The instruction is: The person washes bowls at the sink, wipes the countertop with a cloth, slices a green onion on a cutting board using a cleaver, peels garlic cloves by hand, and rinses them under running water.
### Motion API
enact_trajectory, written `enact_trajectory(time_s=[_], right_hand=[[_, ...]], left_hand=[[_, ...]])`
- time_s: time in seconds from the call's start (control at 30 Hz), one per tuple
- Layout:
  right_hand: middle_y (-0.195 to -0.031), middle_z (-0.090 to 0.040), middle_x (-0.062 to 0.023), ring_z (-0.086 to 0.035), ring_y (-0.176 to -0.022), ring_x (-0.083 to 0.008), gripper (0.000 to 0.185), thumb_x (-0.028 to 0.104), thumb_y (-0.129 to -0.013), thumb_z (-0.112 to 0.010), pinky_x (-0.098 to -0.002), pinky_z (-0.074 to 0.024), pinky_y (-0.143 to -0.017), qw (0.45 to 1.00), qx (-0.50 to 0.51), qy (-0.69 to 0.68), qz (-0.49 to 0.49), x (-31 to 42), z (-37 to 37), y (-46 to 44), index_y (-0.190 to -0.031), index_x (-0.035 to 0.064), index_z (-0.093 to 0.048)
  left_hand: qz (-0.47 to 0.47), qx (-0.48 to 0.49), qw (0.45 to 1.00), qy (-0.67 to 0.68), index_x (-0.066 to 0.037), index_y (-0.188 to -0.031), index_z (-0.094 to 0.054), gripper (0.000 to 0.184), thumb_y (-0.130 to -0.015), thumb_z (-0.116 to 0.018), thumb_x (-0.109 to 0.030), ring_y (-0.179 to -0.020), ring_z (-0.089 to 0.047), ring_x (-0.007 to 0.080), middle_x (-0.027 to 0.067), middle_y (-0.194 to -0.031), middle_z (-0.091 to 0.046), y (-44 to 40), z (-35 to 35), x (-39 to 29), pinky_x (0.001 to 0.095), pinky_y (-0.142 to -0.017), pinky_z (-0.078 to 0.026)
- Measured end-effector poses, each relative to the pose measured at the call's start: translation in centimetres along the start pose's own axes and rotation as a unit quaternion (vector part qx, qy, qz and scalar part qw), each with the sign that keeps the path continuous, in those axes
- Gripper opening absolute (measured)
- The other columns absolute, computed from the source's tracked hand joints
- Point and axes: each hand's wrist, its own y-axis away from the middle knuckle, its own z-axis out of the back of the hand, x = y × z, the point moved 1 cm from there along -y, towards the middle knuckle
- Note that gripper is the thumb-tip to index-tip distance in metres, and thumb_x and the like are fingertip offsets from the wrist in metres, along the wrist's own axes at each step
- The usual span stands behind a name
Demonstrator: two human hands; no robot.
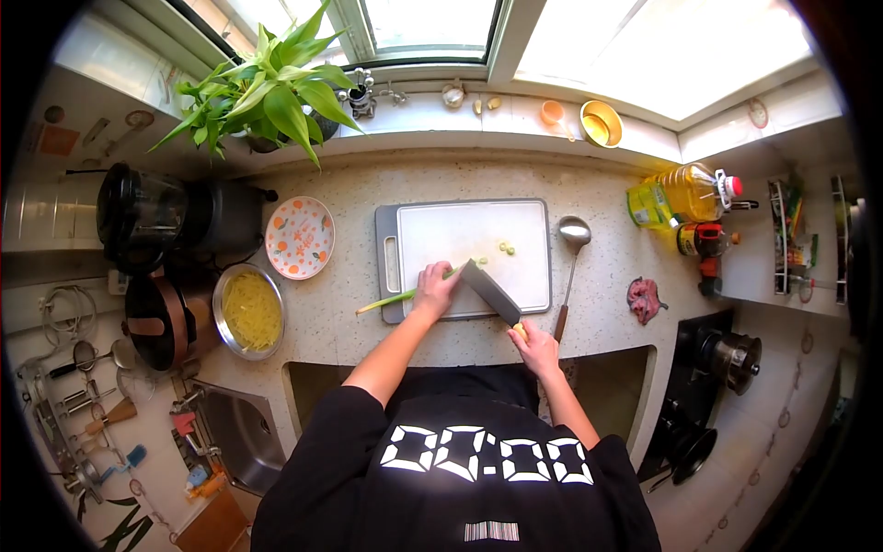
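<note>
My left hand (435, 292) is closed around a green onion (397, 300) on the cutting board (441, 224). The stalk's pale end sticks out to the left, past the board's edge. In my right hand (535, 347) is the light handle of a cleaver (492, 293), its broad dark blade angled over the board. The blade's tip end is beside the green onion, close to my left fingers. A few cut green onion pieces (507, 248) lie on the white surface beyond the blade. My left fingertips are partly hidden from above.
Right of the board lies a ladle (575, 233), with a crumpled reddish cloth-like item (647, 301) farther over. Bottles of oil (694, 191) stand behind it. To the left are a patterned plate (300, 237) and a metal bowl (219, 308) of yellow shreds. A sink (241, 432) is lower left.
</note>
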Motion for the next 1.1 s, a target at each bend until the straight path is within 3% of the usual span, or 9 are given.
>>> enact_trajectory(time_s=[0.5,0.8,1.0,1.1], right_hand=[[-0.081,-0.07,-0.0204,-0.068,-0.081,-0.044,0.042,0.055,-0.096,-0.06,-0.0533,-0.0521,-0.066,1.0,-0.002,0.007,-0.022,1.1,-0.7,-1.0,-0.099,0.013,-0.059],[-0.083,-0.07,-0.0203,-0.068,-0.083,-0.044,0.043,0.055,-0.095,-0.061,-0.0524,-0.0518,-0.068,0.995,-0.034,-0.08,-0.041,0.2,-0.4,-0.5,-0.1,0.0126,-0.061],[-0.081,-0.07,-0.0191,-0.068,-0.081,-0.0429,0.041,0.053,-0.095,-0.063,-0.0516,-0.0522,-0.067,0.999,-0.011,-0.036,-0.017,0.2,0.3,0.1,-0.096,0.0129,-0.062],[-0.081,-0.07,-0.0188,-0.068,-0.081,-0.0428,0.041,0.054,-0.094,-0.063,-0.0514,-0.0523,-0.067,0.999,-0.006,-0.028,-0.013,0.3,-0.1,0.2,-0.095,0.013,-0.062]], left_hand=[[0.018,0.001,1.0,0.006,-0.02,-0.117,-0.072,0.035,-0.085,-0.064,-0.009,-0.109,-0.054,0.0296,0.0072,-0.114,-0.056,-0.1,0.0,-0.2,0.0423,-0.094,-0.045],[0.007,0.008,1.0,-0.008,-0.032,-0.139,-0.063,0.064,-0.083,-0.061,-0.001,-0.106,-0.054,0.0284,0.0067,-0.113,-0.055,-0.1,0.5,-0.5,0.0402,-0.092,-0.045],[-0.002,-0.006,1.0,-0.004,-0.03,-0.139,-0.063,0.065,-0.082,-0.06,0.0,-0.104,-0.054,0.0283,0.0071,-0.113,-0.055,-0.2,0.6,-0.6,0.0397,-0.091,-0.045],[0.005,-0.012,1.0,0.006,-0.024,-0.126,-0.069,0.054,-0.078,-0.065,-0.001,-0.105,-0.054,0.0297,0.007,-0.113,-0.055,-0.2,0.4,-0.4,0.0424,-0.089,-0.046]])
